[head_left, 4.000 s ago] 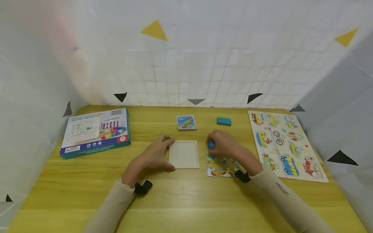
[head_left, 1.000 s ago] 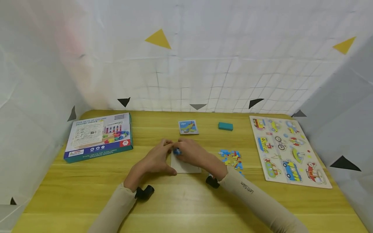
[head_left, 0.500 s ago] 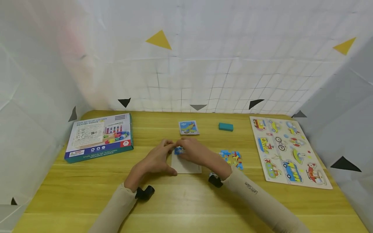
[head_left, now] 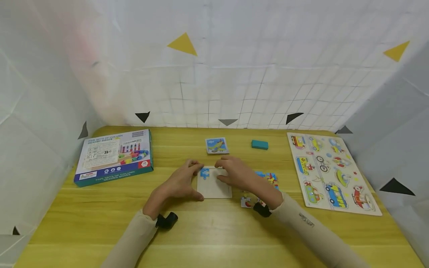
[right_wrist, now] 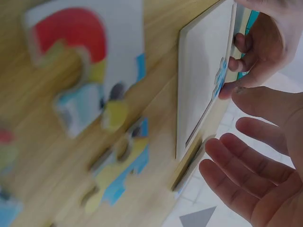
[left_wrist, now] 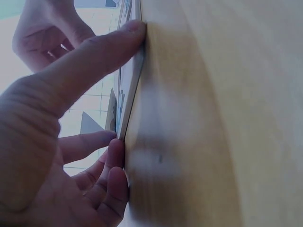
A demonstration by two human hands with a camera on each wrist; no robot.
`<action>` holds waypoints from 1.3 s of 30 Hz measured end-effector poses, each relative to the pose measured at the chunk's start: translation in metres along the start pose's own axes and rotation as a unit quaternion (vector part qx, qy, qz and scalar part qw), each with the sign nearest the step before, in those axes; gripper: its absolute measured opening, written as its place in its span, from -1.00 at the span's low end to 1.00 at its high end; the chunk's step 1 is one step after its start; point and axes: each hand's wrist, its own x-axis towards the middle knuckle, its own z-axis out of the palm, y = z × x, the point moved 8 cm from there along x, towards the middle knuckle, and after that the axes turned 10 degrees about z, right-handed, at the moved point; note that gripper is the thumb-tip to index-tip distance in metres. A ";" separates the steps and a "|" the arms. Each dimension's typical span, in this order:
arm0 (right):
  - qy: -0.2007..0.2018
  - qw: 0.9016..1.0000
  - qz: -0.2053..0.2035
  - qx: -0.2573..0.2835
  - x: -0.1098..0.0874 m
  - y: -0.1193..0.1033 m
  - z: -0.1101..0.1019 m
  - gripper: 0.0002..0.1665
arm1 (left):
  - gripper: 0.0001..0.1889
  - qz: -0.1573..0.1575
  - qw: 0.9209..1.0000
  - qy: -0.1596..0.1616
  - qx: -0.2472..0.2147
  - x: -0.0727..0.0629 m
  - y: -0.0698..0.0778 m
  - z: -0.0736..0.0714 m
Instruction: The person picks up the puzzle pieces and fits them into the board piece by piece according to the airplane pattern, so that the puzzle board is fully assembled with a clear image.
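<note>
A shallow wooden puzzle tray (head_left: 216,189) lies on the table in the head view. One blue puzzle piece (head_left: 205,173) sits in its far left corner. My left hand (head_left: 179,183) holds the tray by its left side, thumb at the near corner and fingers at the far one; the left wrist view shows the thumb (left_wrist: 111,49) against the tray's edge. Over the tray's right part is my right hand (head_left: 237,173), fingers apart and holding nothing. Loose puzzle pieces (head_left: 270,178) lie right of the tray, partly hidden by the right forearm.
Behind the tray lies an airplane picture card (head_left: 217,145), with a teal block (head_left: 259,144) to its right. A wooden peg puzzle board (head_left: 326,149) occupies the right side. At the back left stands a beaded-column toy box (head_left: 110,158). White sheeting (head_left: 234,56) encloses the table.
My right hand took a blue puzzle piece from the loose ones, set it in the tray's far left corner, let go and drew back rightward. My left hand stays at the tray.
</note>
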 end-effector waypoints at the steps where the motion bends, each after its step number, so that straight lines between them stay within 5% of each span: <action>1: 0.004 1.000 0.001 -0.006 -0.001 0.002 -0.002 -0.66 | 0.14 -0.001 1.000 0.001 -0.001 0.000 -0.001 0.000; 13: 0.016 1.000 0.021 -0.015 -0.014 0.025 -0.030 -0.60 | 0.13 -0.003 1.000 0.000 -0.006 0.002 0.000 -0.002; 39: 0.007 0.996 0.071 -0.058 -0.056 0.078 -0.034 -0.63 | 0.12 0.015 1.000 0.002 -0.003 0.000 0.000 0.000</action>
